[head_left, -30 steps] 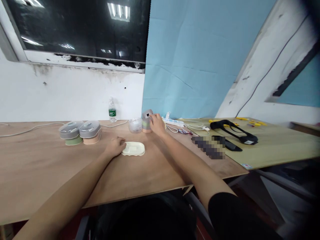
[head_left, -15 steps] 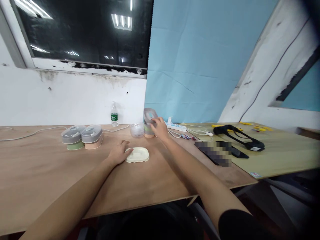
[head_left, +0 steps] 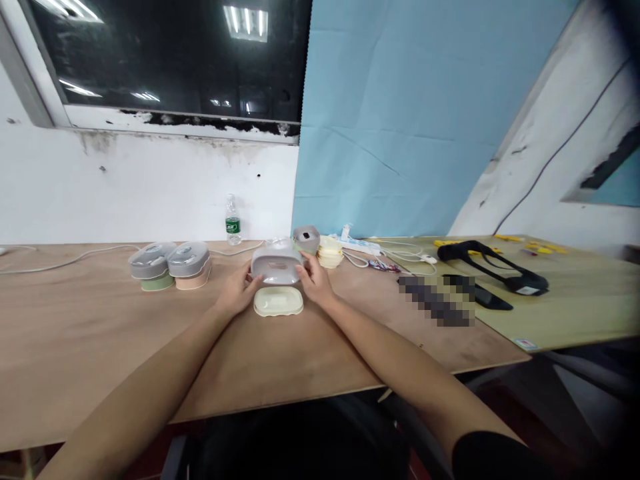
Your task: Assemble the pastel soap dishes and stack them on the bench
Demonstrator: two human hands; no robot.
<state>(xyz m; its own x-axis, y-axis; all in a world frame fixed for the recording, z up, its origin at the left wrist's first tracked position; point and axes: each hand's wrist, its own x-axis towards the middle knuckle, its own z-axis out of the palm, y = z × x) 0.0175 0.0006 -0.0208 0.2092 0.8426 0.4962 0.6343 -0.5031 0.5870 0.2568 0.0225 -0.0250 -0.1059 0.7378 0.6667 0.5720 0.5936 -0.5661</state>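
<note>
A translucent grey plastic cover point(head_left: 273, 256) is held at both ends, tilted so that its inside faces me. My left hand point(head_left: 238, 291) is closed on its left end, and my right hand point(head_left: 317, 281) grips the right end. Just in front of the cover, on the table, lies a shallow cream-coloured oval tray point(head_left: 279, 303), apart from the fingers. Behind the cover stand a grey piece point(head_left: 307, 238) and a stack of cream pieces point(head_left: 330, 253). Part of a clear plastic item behind is hidden by the cover.
At left on the wooden table point(head_left: 75, 333) sit two grey-lidded boxes, one with a green base point(head_left: 157, 283), one with a pinkish base point(head_left: 193, 277). A water bottle point(head_left: 233, 223) stands by the wall. To the right are a power strip point(head_left: 363, 247), cables and a black strap-like object point(head_left: 525, 283).
My right hand has brought a grey cover from the back stack towards me. My left hand has left the cream tray and taken the cover's other end.
</note>
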